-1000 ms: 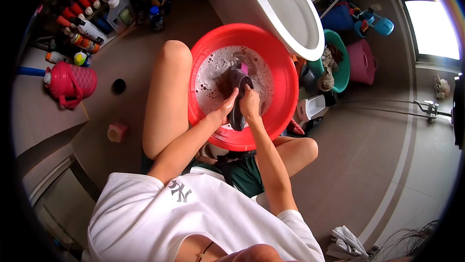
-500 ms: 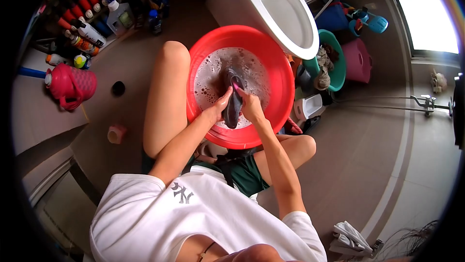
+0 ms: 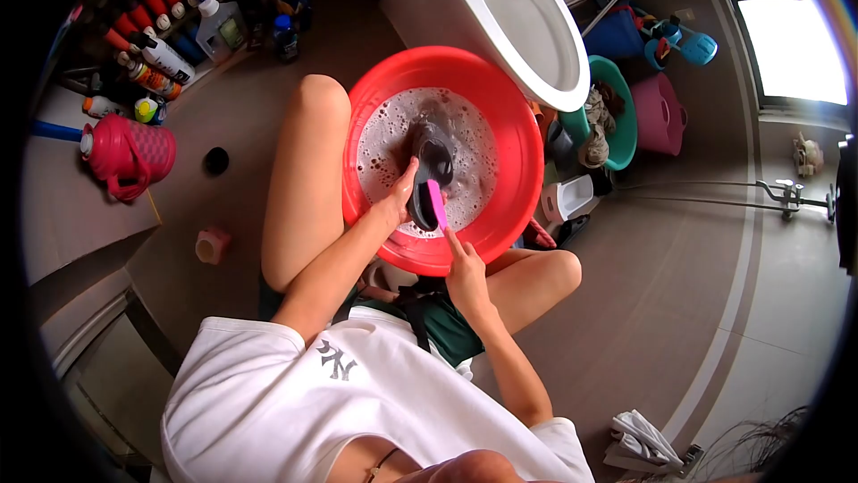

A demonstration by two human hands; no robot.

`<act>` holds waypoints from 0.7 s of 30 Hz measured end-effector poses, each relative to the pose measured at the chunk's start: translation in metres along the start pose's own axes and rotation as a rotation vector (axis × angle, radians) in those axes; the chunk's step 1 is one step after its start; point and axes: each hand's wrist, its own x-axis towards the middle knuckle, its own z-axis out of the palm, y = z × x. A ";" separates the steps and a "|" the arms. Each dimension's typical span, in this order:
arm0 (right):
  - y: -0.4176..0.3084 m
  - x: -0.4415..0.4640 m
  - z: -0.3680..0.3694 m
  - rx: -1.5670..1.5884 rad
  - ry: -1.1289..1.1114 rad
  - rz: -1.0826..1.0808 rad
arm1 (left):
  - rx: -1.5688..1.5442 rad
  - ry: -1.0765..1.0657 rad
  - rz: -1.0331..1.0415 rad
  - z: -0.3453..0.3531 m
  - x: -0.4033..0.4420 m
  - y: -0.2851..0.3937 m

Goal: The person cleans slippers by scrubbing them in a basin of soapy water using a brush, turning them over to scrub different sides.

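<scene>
Over soapy water in a red basin, my left hand is closed on the side of a dark shoe. The far end of the shoe meets the foamy water. A pink brush lies against the near part of the shoe, its bristles hidden from view. Its handle end is gripped by my right hand, which is over the basin's near rim with the index finger stretched along the handle.
A white toilet stands just beyond the basin. To the right are a green tub with cloths and a pink bucket. A pink jug and several bottles are at the left. My knees flank the basin.
My right hand has drawn back toward my body with the brush, from the shoe's middle to its near end. My left hand stays on the shoe.
</scene>
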 end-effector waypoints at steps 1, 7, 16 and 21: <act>0.004 0.011 0.010 -0.036 -0.012 0.038 | 0.024 0.039 0.008 0.001 -0.002 -0.001; 0.032 0.115 0.053 -0.286 0.070 0.132 | 0.147 0.076 0.144 0.007 0.000 -0.006; 0.040 0.164 0.056 -0.535 0.148 0.125 | 0.008 -0.112 0.087 0.031 -0.021 -0.022; 0.044 0.184 0.053 -0.526 0.132 0.133 | 0.003 -0.092 0.100 0.034 -0.037 -0.012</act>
